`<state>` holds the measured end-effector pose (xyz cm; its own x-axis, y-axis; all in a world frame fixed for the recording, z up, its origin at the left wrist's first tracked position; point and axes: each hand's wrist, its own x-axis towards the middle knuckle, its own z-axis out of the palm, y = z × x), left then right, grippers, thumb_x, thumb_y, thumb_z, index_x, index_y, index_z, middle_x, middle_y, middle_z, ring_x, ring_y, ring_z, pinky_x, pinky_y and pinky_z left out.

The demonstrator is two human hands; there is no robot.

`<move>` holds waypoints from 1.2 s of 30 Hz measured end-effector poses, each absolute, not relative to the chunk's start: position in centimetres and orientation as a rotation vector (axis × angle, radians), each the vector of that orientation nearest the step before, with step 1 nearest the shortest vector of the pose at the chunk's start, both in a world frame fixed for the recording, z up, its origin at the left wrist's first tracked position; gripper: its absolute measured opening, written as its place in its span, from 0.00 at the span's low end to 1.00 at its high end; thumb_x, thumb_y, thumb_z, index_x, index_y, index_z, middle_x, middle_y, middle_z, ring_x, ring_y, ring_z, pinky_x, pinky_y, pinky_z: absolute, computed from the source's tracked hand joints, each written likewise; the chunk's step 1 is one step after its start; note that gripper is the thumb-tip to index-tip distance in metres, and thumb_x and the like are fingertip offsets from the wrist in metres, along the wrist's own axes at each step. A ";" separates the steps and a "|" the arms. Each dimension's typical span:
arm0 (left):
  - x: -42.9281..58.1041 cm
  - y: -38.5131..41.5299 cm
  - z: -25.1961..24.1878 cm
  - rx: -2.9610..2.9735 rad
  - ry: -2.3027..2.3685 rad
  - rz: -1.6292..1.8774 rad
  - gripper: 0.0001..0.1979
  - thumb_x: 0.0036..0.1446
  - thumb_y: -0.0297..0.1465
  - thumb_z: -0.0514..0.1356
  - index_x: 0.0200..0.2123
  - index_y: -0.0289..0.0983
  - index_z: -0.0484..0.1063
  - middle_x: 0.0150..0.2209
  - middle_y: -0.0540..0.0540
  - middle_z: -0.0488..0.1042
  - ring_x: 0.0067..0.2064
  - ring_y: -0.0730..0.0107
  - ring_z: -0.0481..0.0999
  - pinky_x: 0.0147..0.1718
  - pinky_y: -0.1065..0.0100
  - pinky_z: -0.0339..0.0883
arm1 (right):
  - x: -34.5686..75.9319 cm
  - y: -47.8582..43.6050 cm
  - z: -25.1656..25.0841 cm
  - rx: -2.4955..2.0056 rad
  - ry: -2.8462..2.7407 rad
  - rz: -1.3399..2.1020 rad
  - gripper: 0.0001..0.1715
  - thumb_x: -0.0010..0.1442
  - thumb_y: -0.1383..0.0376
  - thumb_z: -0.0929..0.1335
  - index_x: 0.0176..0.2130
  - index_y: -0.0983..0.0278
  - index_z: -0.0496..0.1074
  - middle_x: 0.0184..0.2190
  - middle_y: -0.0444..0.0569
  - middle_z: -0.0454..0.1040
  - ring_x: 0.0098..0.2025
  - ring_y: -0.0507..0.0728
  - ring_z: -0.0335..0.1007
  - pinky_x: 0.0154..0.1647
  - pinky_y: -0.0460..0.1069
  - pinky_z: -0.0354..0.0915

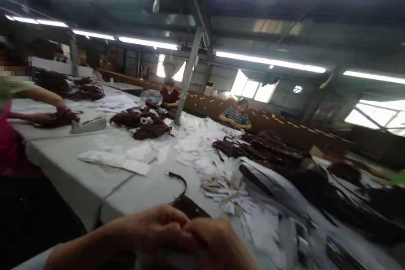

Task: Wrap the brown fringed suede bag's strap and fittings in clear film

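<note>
Both my hands sit at the bottom edge of the view, close together. My left hand [152,230] has its fingers curled and pressed against my right hand [218,242], whose fingers are also curled. Just beyond them lies a dark brown leather piece [186,204] with a thin strap looping away to a small metal end. The hands seem to pinch its near edge, but the grip itself is hidden behind the knuckles.
The long white table [79,168] carries scattered white paper slips [196,143], tan tags [221,185] and heaps of dark brown pieces [278,156]. A person in pink works at the left [34,105]. Two more people sit beyond the table [236,116].
</note>
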<state>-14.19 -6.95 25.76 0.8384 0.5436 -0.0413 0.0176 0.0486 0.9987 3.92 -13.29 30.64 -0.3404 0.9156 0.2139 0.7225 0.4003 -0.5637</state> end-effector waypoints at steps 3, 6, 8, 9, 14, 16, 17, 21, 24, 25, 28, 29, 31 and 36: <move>-15.6 -4.9 27.0 1.627 0.604 0.385 0.21 0.53 0.47 0.60 0.31 0.32 0.74 0.17 0.54 0.61 0.19 0.79 0.56 0.17 0.76 0.49 | 5.6 -11.3 31.6 -1.361 -2.152 0.738 0.13 0.59 0.58 0.65 0.33 0.62 0.76 0.21 0.41 0.70 0.24 0.49 0.62 0.24 0.42 0.55; -18.4 -1.7 29.1 1.766 0.741 0.449 0.17 0.54 0.42 0.60 0.25 0.33 0.72 0.15 0.54 0.58 0.17 0.79 0.56 0.16 0.77 0.47 | 8.8 -9.7 30.5 -1.387 -2.069 0.954 0.19 0.60 0.54 0.63 0.28 0.65 0.73 0.19 0.40 0.62 0.22 0.48 0.55 0.21 0.43 0.51; -20.0 0.2 30.3 1.838 0.801 0.474 0.16 0.54 0.40 0.60 0.22 0.33 0.72 0.14 0.54 0.57 0.17 0.80 0.55 0.15 0.76 0.45 | 11.1 -8.9 28.9 -1.438 -1.985 1.020 0.21 0.60 0.52 0.62 0.26 0.65 0.70 0.18 0.40 0.58 0.21 0.48 0.51 0.20 0.44 0.49; -20.6 1.0 30.6 1.855 0.821 0.459 0.16 0.53 0.40 0.61 0.22 0.33 0.72 0.14 0.54 0.57 0.17 0.80 0.54 0.15 0.76 0.44 | 12.1 -8.5 28.2 -1.458 -1.947 1.025 0.22 0.60 0.51 0.62 0.25 0.64 0.69 0.18 0.39 0.56 0.21 0.48 0.49 0.20 0.44 0.48; -19.6 4.0 30.7 1.836 0.834 0.286 0.15 0.54 0.41 0.60 0.26 0.34 0.75 0.18 0.50 0.67 0.18 0.77 0.61 0.16 0.76 0.51 | 13.8 -6.2 27.9 -1.466 -1.917 0.918 0.22 0.58 0.52 0.64 0.20 0.64 0.65 0.17 0.39 0.51 0.21 0.49 0.46 0.21 0.46 0.47; -17.6 4.5 30.5 1.848 0.788 0.257 0.16 0.55 0.41 0.59 0.26 0.34 0.74 0.20 0.48 0.70 0.19 0.76 0.63 0.18 0.75 0.54 | 12.7 -5.0 29.1 -1.457 -1.951 0.870 0.22 0.58 0.53 0.64 0.20 0.64 0.64 0.18 0.39 0.51 0.21 0.48 0.46 0.21 0.46 0.46; -16.4 4.6 30.6 1.859 0.758 0.255 0.16 0.56 0.41 0.58 0.26 0.34 0.74 0.20 0.48 0.70 0.20 0.75 0.64 0.19 0.75 0.55 | 11.8 -4.4 29.7 -1.452 -1.965 0.844 0.23 0.58 0.53 0.64 0.19 0.64 0.63 0.18 0.39 0.50 0.21 0.48 0.46 0.20 0.46 0.45; -12.8 4.7 31.5 1.929 0.709 0.332 0.16 0.56 0.40 0.58 0.25 0.34 0.74 0.16 0.51 0.65 0.18 0.77 0.60 0.17 0.75 0.51 | 9.2 -2.3 30.4 -1.356 -1.956 0.891 0.24 0.60 0.52 0.63 0.19 0.64 0.62 0.16 0.39 0.53 0.20 0.47 0.48 0.20 0.45 0.45; -13.1 6.0 32.2 2.041 0.761 0.420 0.16 0.55 0.38 0.59 0.20 0.33 0.70 0.15 0.53 0.60 0.18 0.79 0.56 0.17 0.75 0.46 | 10.4 -2.5 28.3 -1.270 -1.870 1.213 0.24 0.61 0.49 0.60 0.25 0.65 0.65 0.17 0.39 0.58 0.19 0.47 0.51 0.19 0.44 0.47; -13.7 6.7 32.2 2.074 0.790 0.417 0.17 0.55 0.38 0.59 0.19 0.33 0.69 0.15 0.53 0.58 0.18 0.79 0.55 0.17 0.74 0.45 | 11.4 -2.8 27.2 -1.282 -1.817 1.302 0.24 0.61 0.48 0.61 0.27 0.65 0.67 0.17 0.39 0.58 0.19 0.47 0.51 0.19 0.43 0.48; -15.7 8.8 31.4 2.113 0.866 0.252 0.18 0.56 0.39 0.58 0.19 0.34 0.67 0.15 0.54 0.57 0.18 0.79 0.54 0.17 0.74 0.44 | 14.8 -3.7 24.4 -1.416 -1.634 1.381 0.26 0.55 0.45 0.65 0.27 0.66 0.68 0.16 0.38 0.57 0.18 0.46 0.49 0.16 0.43 0.46; -15.8 9.3 30.8 2.109 0.870 0.178 0.18 0.56 0.39 0.57 0.20 0.34 0.67 0.15 0.54 0.58 0.18 0.79 0.55 0.17 0.74 0.45 | 15.7 -3.7 23.9 -1.457 -1.605 1.362 0.26 0.54 0.45 0.65 0.25 0.66 0.67 0.15 0.38 0.57 0.17 0.46 0.48 0.16 0.43 0.45; -15.1 9.7 29.5 2.086 0.850 0.069 0.17 0.56 0.40 0.56 0.22 0.34 0.68 0.16 0.53 0.63 0.18 0.77 0.58 0.18 0.74 0.49 | 16.4 -3.3 23.8 -1.507 -1.632 1.294 0.27 0.53 0.45 0.66 0.21 0.65 0.65 0.13 0.38 0.55 0.17 0.46 0.47 0.15 0.44 0.43; -10.2 9.2 27.2 2.059 0.774 0.083 0.17 0.57 0.40 0.55 0.22 0.35 0.66 0.17 0.52 0.64 0.19 0.77 0.61 0.18 0.74 0.53 | 14.9 -1.9 25.3 -1.423 -1.699 1.229 0.26 0.55 0.49 0.66 0.18 0.64 0.63 0.13 0.38 0.53 0.17 0.46 0.44 0.16 0.45 0.40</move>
<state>-10.16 9.16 27.24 0.8012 0.5534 -0.2278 0.4922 -0.3930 0.7767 14.90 -1.92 25.35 -0.2471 0.9623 -0.1136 0.4089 -0.0027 -0.9126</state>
